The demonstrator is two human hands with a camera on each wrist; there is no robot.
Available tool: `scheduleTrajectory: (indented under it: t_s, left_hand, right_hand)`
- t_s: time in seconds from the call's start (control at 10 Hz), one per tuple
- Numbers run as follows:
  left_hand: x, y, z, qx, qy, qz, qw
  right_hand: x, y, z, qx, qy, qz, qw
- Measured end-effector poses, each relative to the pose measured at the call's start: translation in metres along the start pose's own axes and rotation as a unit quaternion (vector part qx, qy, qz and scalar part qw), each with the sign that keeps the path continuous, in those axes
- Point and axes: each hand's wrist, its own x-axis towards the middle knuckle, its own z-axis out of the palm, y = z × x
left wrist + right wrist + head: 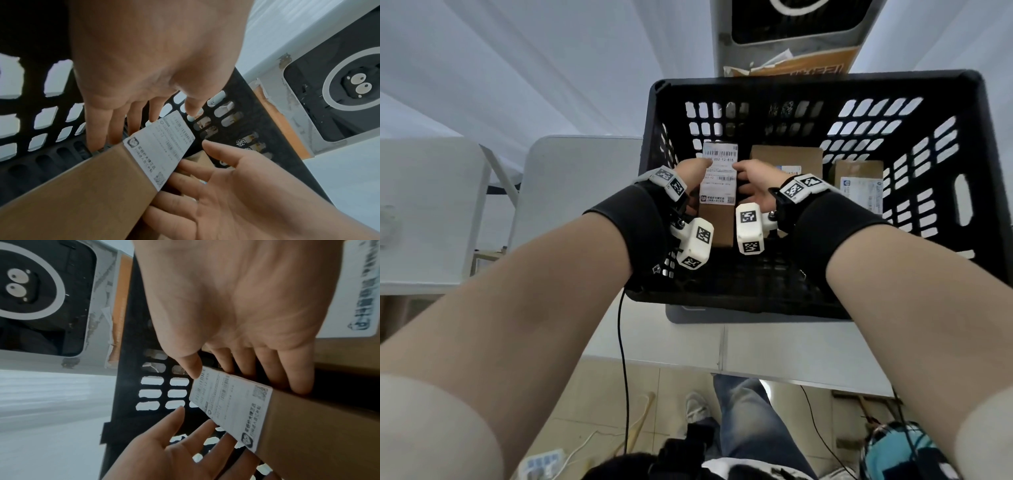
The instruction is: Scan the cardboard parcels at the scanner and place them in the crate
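Step in hand: I'm on the placing half, lowering a cardboard parcel (717, 192) into the black crate (822, 84), so I judge its scan is done.
Parcel: long and narrow, white shipping label (719, 174) facing up at the far end, bare brown card toward me. It sits in the left part of the crate, close to the left wall; whether it touches the floor yet I can't tell.
Left hand (693, 178): clamped on the parcel's left edge, thumb over the label's rim, fingers (96, 126) reaching straight down the side between box and crate wall.
Right hand (753, 185): mirroring it on the right edge, thumb tip (190, 365) on the label's corner, fingers down the side. So both hands pinch the parcel between thumb and fingers.
Arms: both stretched forward over the near rim, wrists close together, palms facing each other.
Neighbours: a second parcel (787, 157) lies just right of mine, a third (858, 181) further right, both already in the crate.
Scanner (794, 20): standing behind the crate, dark window facing this way.
Next move: I reckon it's settle the box flat, ease both grips off, and draw my fingers up out of that tight gap without dragging the parcel askew or nudging its neighbour.
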Motion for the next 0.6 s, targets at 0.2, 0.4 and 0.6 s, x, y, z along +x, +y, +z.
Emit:
scheduleTrajectory:
  t_s: [0.2,0.4,0.6]
  left_hand:
    - [-0.017,0.004,-0.007,0.001,-0.002,0.001,1.0]
    - [-0.038,0.0,-0.014,-0.013,-0.014,0.039,0.999]
    - [-0.062,-0.013,-0.018,-0.035,-0.021,0.076,0.996]
  right_hand:
    - [0.007,0.001,-0.005,-0.015,0.01,-0.009,1.0]
    - [-0.029,0.001,-0.001,-0.004,0.031,-0.038,0.999]
    - [-0.09,0.011,0.01,-0.004,0.054,-0.08,0.995]
